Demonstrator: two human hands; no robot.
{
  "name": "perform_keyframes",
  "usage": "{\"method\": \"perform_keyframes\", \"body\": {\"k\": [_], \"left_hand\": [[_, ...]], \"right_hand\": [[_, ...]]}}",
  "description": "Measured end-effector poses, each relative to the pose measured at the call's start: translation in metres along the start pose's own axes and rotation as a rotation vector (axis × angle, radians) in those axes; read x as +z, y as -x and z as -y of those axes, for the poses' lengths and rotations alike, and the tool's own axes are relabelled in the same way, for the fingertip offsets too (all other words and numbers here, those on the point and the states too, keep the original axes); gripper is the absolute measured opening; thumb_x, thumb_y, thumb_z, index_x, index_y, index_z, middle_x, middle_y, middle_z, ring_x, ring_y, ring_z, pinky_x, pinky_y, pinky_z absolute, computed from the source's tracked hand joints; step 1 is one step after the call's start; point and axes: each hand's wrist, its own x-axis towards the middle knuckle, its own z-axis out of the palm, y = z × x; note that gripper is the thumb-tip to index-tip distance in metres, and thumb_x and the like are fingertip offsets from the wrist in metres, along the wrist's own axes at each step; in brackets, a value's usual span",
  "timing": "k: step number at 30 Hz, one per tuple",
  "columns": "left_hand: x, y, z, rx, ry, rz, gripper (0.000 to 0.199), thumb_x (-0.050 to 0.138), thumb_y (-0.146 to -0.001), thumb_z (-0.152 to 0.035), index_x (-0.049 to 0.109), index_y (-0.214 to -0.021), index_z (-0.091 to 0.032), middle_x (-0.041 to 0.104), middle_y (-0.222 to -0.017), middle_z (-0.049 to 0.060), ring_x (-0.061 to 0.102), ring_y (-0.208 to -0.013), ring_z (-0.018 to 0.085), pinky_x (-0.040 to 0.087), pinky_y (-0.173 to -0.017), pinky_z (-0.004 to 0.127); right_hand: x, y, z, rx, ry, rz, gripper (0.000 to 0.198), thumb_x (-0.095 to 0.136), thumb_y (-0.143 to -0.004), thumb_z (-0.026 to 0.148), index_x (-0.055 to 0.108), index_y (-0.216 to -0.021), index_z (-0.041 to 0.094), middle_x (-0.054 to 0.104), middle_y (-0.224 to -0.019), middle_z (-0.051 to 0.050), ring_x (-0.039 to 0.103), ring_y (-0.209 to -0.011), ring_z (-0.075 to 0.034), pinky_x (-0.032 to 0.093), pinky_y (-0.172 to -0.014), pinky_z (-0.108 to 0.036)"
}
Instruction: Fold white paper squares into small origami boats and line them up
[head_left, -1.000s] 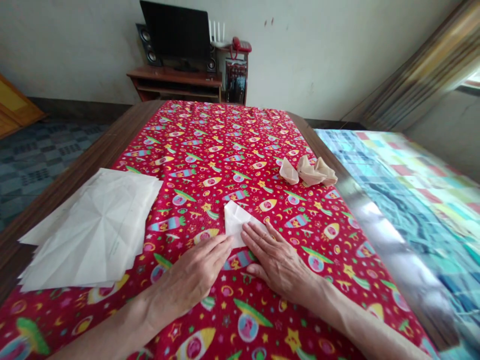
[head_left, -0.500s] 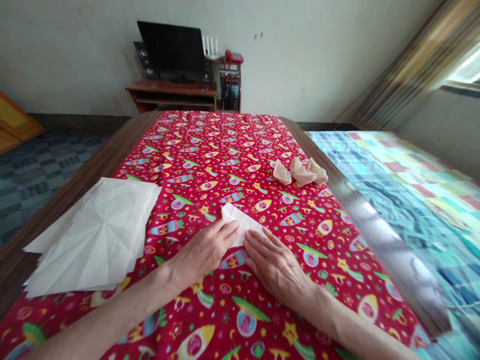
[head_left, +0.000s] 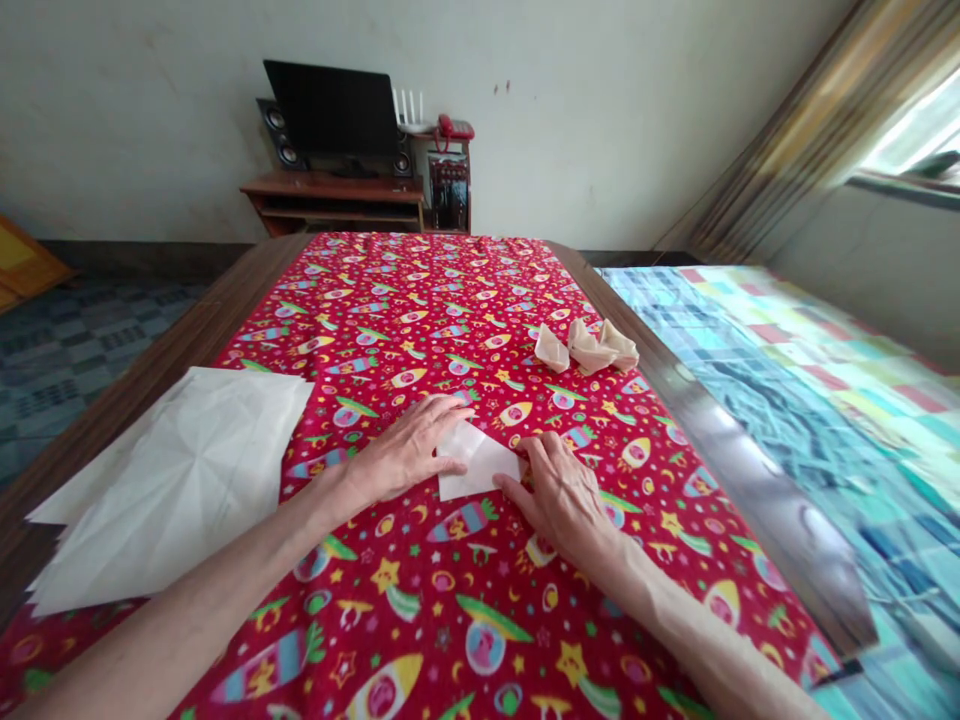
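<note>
A small piece of folded white paper (head_left: 477,464) lies on the red patterned cloth (head_left: 390,590) between my hands. My left hand (head_left: 412,447) is at its left side, thumb on the paper's left edge and fingers reaching over its upper left corner. At the right corner, my right hand (head_left: 562,490) pinches the paper between thumb and bent fingers. Beyond and to the right sit several folded paper shapes (head_left: 591,346) in a beige tone. A stack of creased white paper sheets (head_left: 180,480) lies to the left of my left forearm.
The cloth covers a dark wooden table, whose edge (head_left: 720,430) shows on the right. A bed with a checked cover (head_left: 795,400) stands beside it. At the far wall are a black monitor (head_left: 330,112), speakers and a red telephone (head_left: 454,128) on a desk (head_left: 330,192).
My hands have gone from pressing flat on the paper to holding its left and right sides. The paper's middle is now uncovered. The view has shifted slightly.
</note>
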Motion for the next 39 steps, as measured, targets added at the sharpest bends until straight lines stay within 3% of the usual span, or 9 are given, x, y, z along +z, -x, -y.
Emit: {"method": "perform_keyframes", "body": {"k": [4, 9, 15, 18, 23, 28, 35, 39], "left_hand": [[0.000, -0.002, 0.009, 0.011, 0.003, 0.047, 0.061, 0.068, -0.079, -0.042, 0.046, -0.132, -0.022, 0.045, -0.132, 0.009, 0.043, -0.125, 0.024, 0.037, -0.106, 0.040], [-0.001, -0.006, 0.009, 0.010, -0.018, 0.054, 0.065, 0.072, -0.074, -0.044, 0.047, -0.131, -0.022, 0.049, -0.114, 0.006, 0.049, -0.112, 0.023, 0.043, -0.098, 0.036], [-0.007, -0.014, 0.007, 0.015, -0.002, 0.095, 0.057, 0.076, -0.070, -0.040, 0.054, -0.119, -0.019, 0.047, -0.117, 0.007, 0.046, -0.115, 0.024, 0.042, -0.100, 0.036], [-0.010, -0.017, 0.007, 0.031, 0.014, 0.128, 0.059, 0.076, -0.070, -0.040, 0.052, -0.119, -0.019, 0.047, -0.119, 0.007, 0.046, -0.115, 0.023, 0.040, -0.101, 0.036], [-0.012, -0.023, 0.008, 0.020, -0.024, 0.178, 0.052, 0.075, -0.070, -0.042, 0.054, -0.111, -0.018, 0.049, -0.110, 0.005, 0.047, -0.109, 0.023, 0.041, -0.096, 0.036], [-0.008, -0.022, 0.009, 0.026, -0.035, 0.175, 0.046, 0.075, -0.070, -0.044, 0.054, -0.101, -0.018, 0.050, -0.107, 0.004, 0.046, -0.107, 0.024, 0.040, -0.094, 0.035], [0.001, -0.013, 0.008, -0.035, 0.075, 0.074, 0.058, 0.078, -0.068, -0.038, 0.047, -0.113, -0.021, 0.056, -0.112, 0.005, 0.050, -0.109, 0.024, 0.038, -0.095, 0.038], [0.000, -0.017, 0.009, -0.034, 0.115, 0.085, 0.050, 0.082, -0.062, -0.037, 0.052, -0.097, -0.019, 0.057, -0.099, 0.003, 0.054, -0.096, 0.022, 0.043, -0.085, 0.033]], "right_hand": [[0.007, 0.005, -0.004, -0.064, -0.054, -0.075, 0.018, 0.053, -0.090, 0.037, 0.054, -0.100, 0.022, 0.059, -0.091, -0.008, 0.059, -0.083, -0.021, 0.049, -0.070, -0.032], [0.012, 0.003, -0.006, -0.042, -0.083, -0.163, 0.029, 0.053, -0.089, 0.038, 0.052, -0.109, 0.018, 0.063, -0.093, -0.012, 0.060, -0.086, -0.024, 0.049, -0.072, -0.034], [0.007, -0.007, -0.005, 0.066, -0.200, 0.047, 0.011, 0.061, -0.082, 0.026, 0.052, -0.083, 0.021, 0.056, -0.070, 0.002, 0.055, -0.063, -0.014, 0.042, -0.057, -0.025], [0.007, -0.006, -0.004, 0.080, -0.226, 0.015, 0.012, 0.062, -0.081, 0.024, 0.051, -0.085, 0.021, 0.056, -0.073, 0.002, 0.055, -0.065, -0.015, 0.042, -0.059, -0.025], [0.003, -0.001, -0.001, -0.009, -0.165, -0.074, 0.022, 0.055, -0.088, 0.034, 0.052, -0.102, 0.017, 0.059, -0.090, -0.009, 0.057, -0.082, -0.020, 0.046, -0.070, -0.031], [0.005, -0.005, -0.004, -0.006, -0.169, -0.003, 0.015, 0.060, -0.085, 0.031, 0.052, -0.092, 0.020, 0.057, -0.083, -0.004, 0.056, -0.075, -0.018, 0.044, -0.065, -0.027], [0.016, -0.008, -0.011, 0.042, -0.199, 0.007, 0.017, 0.065, -0.078, 0.029, 0.054, -0.088, 0.021, 0.057, -0.075, -0.001, 0.054, -0.068, -0.017, 0.040, -0.058, -0.027], [0.009, -0.012, -0.005, 0.053, -0.228, 0.056, 0.008, 0.063, -0.080, 0.025, 0.055, -0.082, 0.022, 0.055, -0.076, -0.001, 0.053, -0.067, -0.016, 0.039, -0.058, -0.026]]}}
